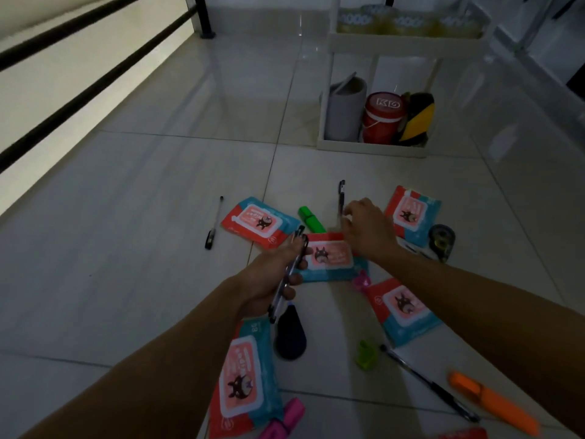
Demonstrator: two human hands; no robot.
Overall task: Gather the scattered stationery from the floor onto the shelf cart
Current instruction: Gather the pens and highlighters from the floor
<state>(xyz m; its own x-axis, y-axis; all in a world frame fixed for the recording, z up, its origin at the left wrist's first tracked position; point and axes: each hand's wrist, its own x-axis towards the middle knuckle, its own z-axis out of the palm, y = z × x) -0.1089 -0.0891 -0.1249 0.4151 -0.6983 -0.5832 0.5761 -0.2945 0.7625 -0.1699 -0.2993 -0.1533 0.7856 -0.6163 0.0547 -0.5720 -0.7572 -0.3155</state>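
Pens (pixel 289 274) fill left grip (pixel 272 274); right grip (pixel 364 229) pinches half-hidden pen (pixel 341 194).

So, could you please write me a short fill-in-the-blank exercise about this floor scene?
1. The left hand holds a bundle of ____.
2. The right hand reaches for a black pen lying on the ____.
3. The highlighter at the lower right is ____.

Missing words: pens; floor; orange

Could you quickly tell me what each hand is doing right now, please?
Left hand: closed, holding pens.
Right hand: fingers pinched at a black pen; grip cannot be told.
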